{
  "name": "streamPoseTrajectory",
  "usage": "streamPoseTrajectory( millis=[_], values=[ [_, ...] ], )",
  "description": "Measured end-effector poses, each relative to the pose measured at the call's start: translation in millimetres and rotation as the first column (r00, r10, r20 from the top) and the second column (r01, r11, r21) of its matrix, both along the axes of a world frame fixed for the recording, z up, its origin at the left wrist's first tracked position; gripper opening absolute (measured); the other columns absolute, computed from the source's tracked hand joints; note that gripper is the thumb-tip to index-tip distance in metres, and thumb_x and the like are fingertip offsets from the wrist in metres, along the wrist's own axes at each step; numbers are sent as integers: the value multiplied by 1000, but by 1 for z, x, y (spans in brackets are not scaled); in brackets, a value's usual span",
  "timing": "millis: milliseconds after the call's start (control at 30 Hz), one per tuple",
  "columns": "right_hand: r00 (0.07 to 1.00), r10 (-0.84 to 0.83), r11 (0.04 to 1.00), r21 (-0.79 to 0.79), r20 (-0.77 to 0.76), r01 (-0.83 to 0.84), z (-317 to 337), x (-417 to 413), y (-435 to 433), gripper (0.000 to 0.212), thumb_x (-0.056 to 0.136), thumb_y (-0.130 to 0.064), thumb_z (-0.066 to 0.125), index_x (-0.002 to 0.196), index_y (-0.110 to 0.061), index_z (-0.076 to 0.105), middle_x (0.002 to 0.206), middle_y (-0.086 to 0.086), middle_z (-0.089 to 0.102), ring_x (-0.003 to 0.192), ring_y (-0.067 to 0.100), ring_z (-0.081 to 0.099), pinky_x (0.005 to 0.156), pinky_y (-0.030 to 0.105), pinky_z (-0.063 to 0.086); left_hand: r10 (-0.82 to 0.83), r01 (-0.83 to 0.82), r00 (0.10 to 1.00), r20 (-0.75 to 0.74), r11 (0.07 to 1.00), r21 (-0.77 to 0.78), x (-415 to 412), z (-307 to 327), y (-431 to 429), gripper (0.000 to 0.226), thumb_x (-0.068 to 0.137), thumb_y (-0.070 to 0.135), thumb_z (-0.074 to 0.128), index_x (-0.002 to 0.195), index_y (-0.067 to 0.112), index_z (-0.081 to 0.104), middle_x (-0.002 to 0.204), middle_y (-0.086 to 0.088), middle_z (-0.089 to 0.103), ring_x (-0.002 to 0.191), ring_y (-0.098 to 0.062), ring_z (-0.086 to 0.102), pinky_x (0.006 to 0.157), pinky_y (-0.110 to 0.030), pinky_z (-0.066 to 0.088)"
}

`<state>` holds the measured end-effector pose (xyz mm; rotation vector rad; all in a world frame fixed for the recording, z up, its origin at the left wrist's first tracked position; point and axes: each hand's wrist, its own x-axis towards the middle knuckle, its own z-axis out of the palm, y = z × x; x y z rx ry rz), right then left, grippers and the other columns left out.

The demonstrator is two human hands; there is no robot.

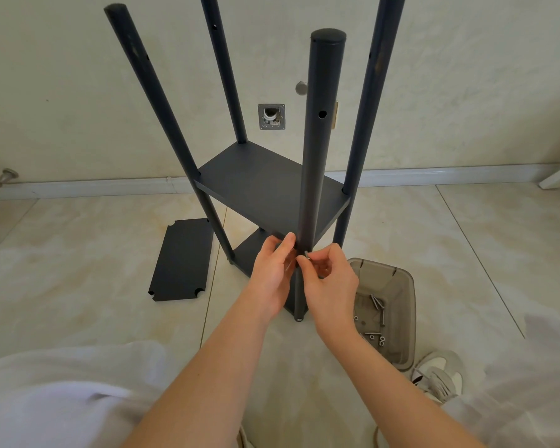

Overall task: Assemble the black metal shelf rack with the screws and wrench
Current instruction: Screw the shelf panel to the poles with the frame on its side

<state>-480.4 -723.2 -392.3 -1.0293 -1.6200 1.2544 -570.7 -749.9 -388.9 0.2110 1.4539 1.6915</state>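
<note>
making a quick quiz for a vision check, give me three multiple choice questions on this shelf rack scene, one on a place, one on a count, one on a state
1. Where does the loose shelf panel lie?
A) on the floor, left of the rack
B) on the floor, right of the rack
C) mounted on the rack

2. How many upright poles does the rack have?
A) two
B) four
C) six

3. What is the right hand doing?
A) lying flat and open
B) pinching a small silver piece at the near pole
C) gripping a pole top

Answers:
1 A, the panel lies flat to the rack's left.
2 B, four poles stand in view.
3 B, thumb and finger close on the silver piece.
</note>
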Motion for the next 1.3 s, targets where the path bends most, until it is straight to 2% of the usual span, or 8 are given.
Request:
streamPoseTrajectory(
  millis=[267,467,800,900,1000,1133,1233,1300],
  values=[
    [1000,10,1000,-2,9,-10,-1,0,0,33,87,-10,72,73,-31,52,74,-22,61,68,-2,56,61,7,43,20,-22,998,58,999,41,1,-5,1,30,102,29,54,124,9,56,122,-13,68,115,-26,65,98,-34,53],
    [999,-12,1000,22,52,11,2,-2,1,31,88,-9,71,72,-26,51,65,-12,59,68,2,58,60,9,43,16,-24,992,122,998,61,1,-8,3,30,103,31,53,122,9,55,127,-18,65,122,-33,61,108,-48,46],
    [997,-41,999,38,60,39,2,4,4,24,88,-9,71,75,-20,54,66,-13,61,72,-2,60,60,6,43,42,-52,990,132,995,79,8,-6,11,29,103,29,52,123,8,55,118,-14,68,115,-28,63,109,-46,46],
    [997,-68,998,18,29,68,1,8,8,20,88,-11,71,77,-19,57,76,-18,64,72,0,60,62,7,44,32,-46,990,135,994,102,12,-6,15,23,102,26,54,117,9,56,108,-11,69,106,-24,66,101,-39,52],
    [996,-85,996,2,21,85,2,10,13,21,88,-13,72,77,-23,57,78,-19,64,74,1,61,65,7,45,17,-33,992,129,992,123,13,-7,18,20,101,24,58,115,10,57,101,-6,70,95,-18,70,80,-26,58],
    [993,-120,985,-123,8,120,3,11,20,14,87,-15,73,79,-19,61,75,-15,67,74,2,64,69,14,51,1,-12,996,84,992,124,15,-7,20,23,100,24,60,119,12,56,94,-1,71,84,-10,73,68,-17,55],
    [982,-125,935,-348,-140,70,5,12,25,10,87,-11,73,82,-11,64,76,-2,72,75,13,71,78,28,58,5,-10,999,46,994,112,16,-5,22,25,99,23,60,121,12,57,97,0,71,90,-12,72,70,-16,54],
    [986,-118,939,-336,-120,72,5,13,27,9,87,-11,73,82,-11,65,75,-2,73,75,13,71,79,29,58,10,-13,999,36,995,102,16,-3,22,24,99,23,61,121,13,58,100,-1,73,95,-14,72,69,-16,55]
  ],
)
